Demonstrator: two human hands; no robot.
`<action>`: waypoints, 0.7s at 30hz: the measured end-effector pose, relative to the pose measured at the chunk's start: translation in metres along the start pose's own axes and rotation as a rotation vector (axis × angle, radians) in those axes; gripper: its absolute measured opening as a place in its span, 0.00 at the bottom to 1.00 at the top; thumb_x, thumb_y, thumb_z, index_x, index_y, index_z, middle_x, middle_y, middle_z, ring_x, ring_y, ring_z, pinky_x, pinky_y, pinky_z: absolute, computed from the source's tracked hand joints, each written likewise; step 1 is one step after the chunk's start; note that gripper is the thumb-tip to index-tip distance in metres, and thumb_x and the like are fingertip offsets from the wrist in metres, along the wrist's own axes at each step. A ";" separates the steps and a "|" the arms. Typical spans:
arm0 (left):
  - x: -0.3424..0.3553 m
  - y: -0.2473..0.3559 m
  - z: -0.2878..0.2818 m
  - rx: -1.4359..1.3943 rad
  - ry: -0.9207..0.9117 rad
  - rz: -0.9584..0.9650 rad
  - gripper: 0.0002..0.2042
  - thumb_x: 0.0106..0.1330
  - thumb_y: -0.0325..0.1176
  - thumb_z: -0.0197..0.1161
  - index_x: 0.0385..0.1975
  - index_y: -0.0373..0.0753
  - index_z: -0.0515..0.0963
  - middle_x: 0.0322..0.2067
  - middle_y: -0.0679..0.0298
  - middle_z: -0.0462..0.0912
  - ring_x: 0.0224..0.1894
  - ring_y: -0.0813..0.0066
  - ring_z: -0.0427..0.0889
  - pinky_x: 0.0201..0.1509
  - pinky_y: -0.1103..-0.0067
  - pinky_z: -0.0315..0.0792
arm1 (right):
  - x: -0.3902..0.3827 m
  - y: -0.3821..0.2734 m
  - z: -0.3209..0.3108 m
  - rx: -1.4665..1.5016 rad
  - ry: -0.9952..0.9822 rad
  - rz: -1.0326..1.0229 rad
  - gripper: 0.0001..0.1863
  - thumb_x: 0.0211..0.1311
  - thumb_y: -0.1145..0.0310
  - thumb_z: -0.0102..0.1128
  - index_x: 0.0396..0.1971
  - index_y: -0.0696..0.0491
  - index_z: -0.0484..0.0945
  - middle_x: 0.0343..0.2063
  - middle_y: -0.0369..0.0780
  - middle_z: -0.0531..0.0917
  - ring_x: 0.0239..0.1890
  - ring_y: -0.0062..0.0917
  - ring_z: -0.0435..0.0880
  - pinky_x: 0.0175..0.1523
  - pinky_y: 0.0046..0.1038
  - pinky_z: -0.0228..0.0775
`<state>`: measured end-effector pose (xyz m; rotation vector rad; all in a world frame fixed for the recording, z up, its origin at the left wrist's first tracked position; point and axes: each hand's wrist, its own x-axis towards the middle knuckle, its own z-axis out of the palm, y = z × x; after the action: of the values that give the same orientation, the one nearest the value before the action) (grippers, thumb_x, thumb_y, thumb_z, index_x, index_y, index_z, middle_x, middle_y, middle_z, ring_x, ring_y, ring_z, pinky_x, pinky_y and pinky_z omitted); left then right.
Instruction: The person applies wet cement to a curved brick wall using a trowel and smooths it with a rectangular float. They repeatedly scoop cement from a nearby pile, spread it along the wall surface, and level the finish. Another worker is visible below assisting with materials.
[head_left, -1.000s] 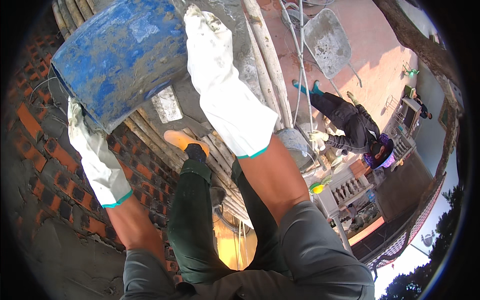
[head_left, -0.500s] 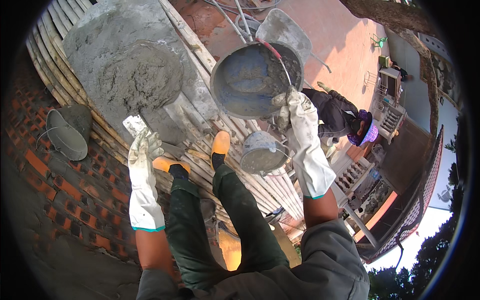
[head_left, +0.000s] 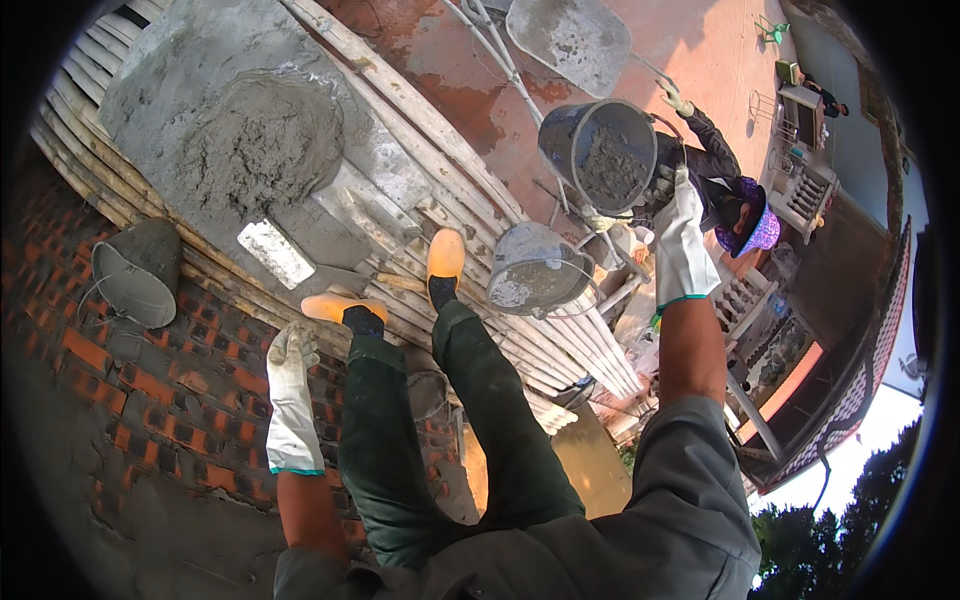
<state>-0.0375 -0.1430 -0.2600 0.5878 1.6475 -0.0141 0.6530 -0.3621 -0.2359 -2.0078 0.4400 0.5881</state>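
At the right, my gloved right hand (head_left: 680,195) reaches out, its fingers partly hidden, closed at the wire handle of a dark bucket (head_left: 555,150). The bucket tilts with its mouth towards me, and grey mortar clings inside. My left hand (head_left: 292,347), in a white glove, hangs with loosely bent fingers and nothing in it. Above it, a rectangular steel float (head_left: 277,254) lies at the edge of the wet mortar heap (head_left: 265,140), apart from the hand.
Bamboo poles (head_left: 450,175) form the platform under my orange boots (head_left: 446,255). One bucket (head_left: 535,268) stands right of the boots; another (head_left: 135,275) tilts on the brickwork (head_left: 190,400) at left. A co-worker in a purple hat (head_left: 750,220) is below right, one gloved hand (head_left: 676,98) raised.
My right hand has moved right and outward with the bucket, towards the co-worker, and the bucket has tilted. My left hand has drawn back from the float towards me.
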 end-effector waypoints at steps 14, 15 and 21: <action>0.045 -0.047 0.016 0.195 0.124 0.003 0.15 0.77 0.33 0.60 0.58 0.33 0.78 0.39 0.68 0.86 0.29 0.85 0.79 0.28 0.85 0.73 | 0.094 0.021 -0.037 0.125 -0.090 0.102 0.15 0.76 0.54 0.56 0.49 0.49 0.81 0.40 0.38 0.87 0.38 0.34 0.85 0.44 0.43 0.81; 0.050 -0.047 0.017 0.208 0.110 0.040 0.15 0.77 0.33 0.60 0.57 0.33 0.79 0.38 0.68 0.86 0.28 0.85 0.79 0.28 0.84 0.73 | 0.101 0.021 -0.036 0.195 -0.364 0.093 0.17 0.77 0.56 0.52 0.52 0.51 0.80 0.45 0.41 0.86 0.42 0.35 0.85 0.49 0.42 0.80; 0.078 -0.055 0.029 0.117 0.095 -0.075 0.19 0.77 0.39 0.60 0.61 0.36 0.76 0.41 0.63 0.86 0.33 0.77 0.85 0.31 0.79 0.79 | 0.123 0.003 -0.032 0.071 -0.410 0.074 0.24 0.79 0.68 0.31 0.64 0.68 0.65 0.66 0.59 0.71 0.67 0.49 0.73 0.75 0.45 0.64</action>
<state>-0.0353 -0.1722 -0.3550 0.6235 1.7694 -0.1403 0.7586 -0.3996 -0.2950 -1.7508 0.2804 0.9913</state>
